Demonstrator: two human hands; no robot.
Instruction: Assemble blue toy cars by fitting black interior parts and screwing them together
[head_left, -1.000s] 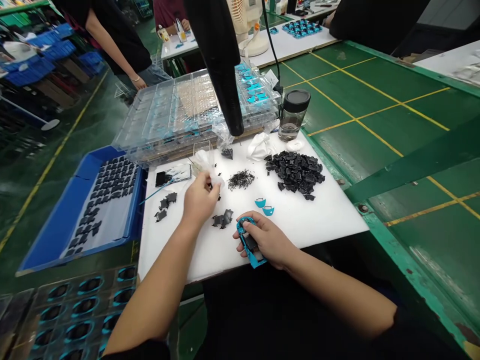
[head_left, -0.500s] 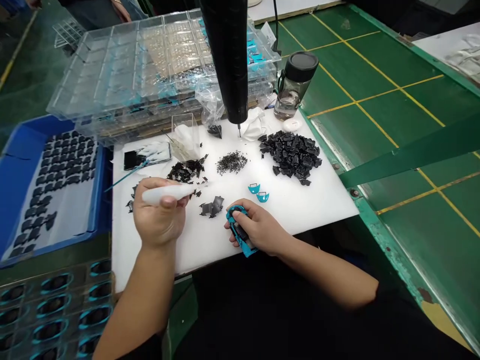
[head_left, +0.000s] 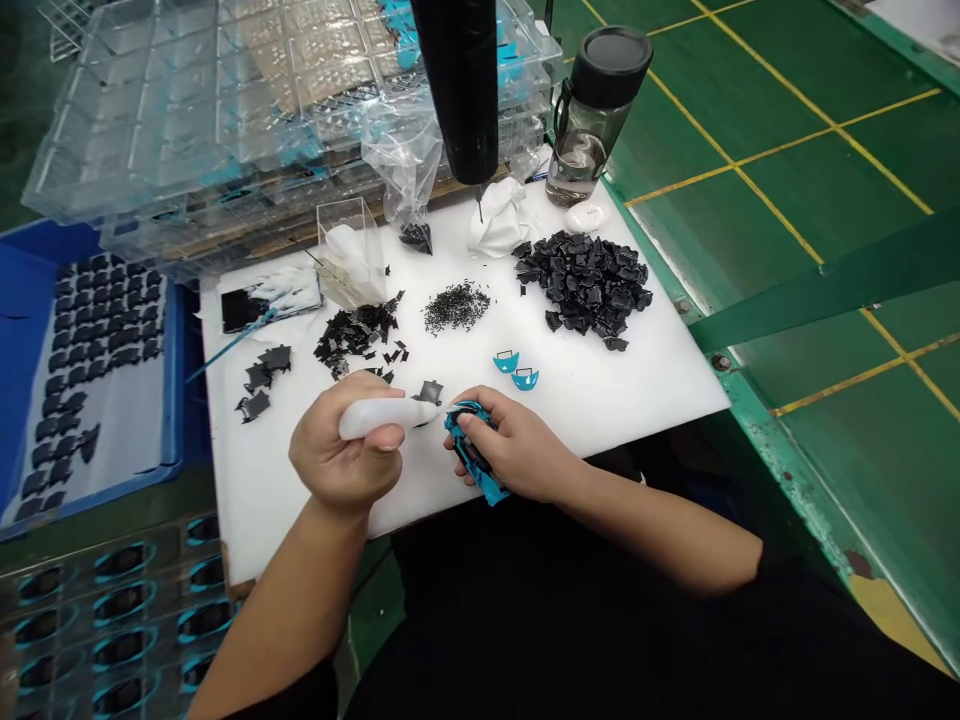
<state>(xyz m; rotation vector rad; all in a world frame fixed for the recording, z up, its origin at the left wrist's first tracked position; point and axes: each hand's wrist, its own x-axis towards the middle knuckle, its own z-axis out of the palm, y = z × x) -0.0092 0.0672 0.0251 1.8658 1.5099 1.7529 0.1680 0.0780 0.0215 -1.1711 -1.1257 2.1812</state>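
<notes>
My left hand (head_left: 345, 455) is closed around a white squeeze bottle (head_left: 375, 417) with a thin nozzle. The nozzle's tip points right and reaches the near end of a blue and black plastic shell (head_left: 486, 482), or lies just beside it; I cannot tell if they touch. My right hand (head_left: 517, 445) grips this shell, thumb on top. A grey-black plate (head_left: 429, 392) lies behind the nozzle. Two small blue curved pieces (head_left: 525, 380) rest on the white board (head_left: 645, 400) beyond my right hand.
A black screwdriver (head_left: 459, 100) hangs over the board. Around it are a heap of tiny screws (head_left: 456, 306), black plastic parts (head_left: 585, 285), black flat pieces (head_left: 352, 335) and a drinking bottle (head_left: 600, 110). Clear trays (head_left: 150, 150) stand behind; a blue bin (head_left: 180, 400) is at left.
My left hand has moved right with the squeeze bottle, bringing the nozzle to the shell in my right hand. The camera view has shifted closer to the board.
</notes>
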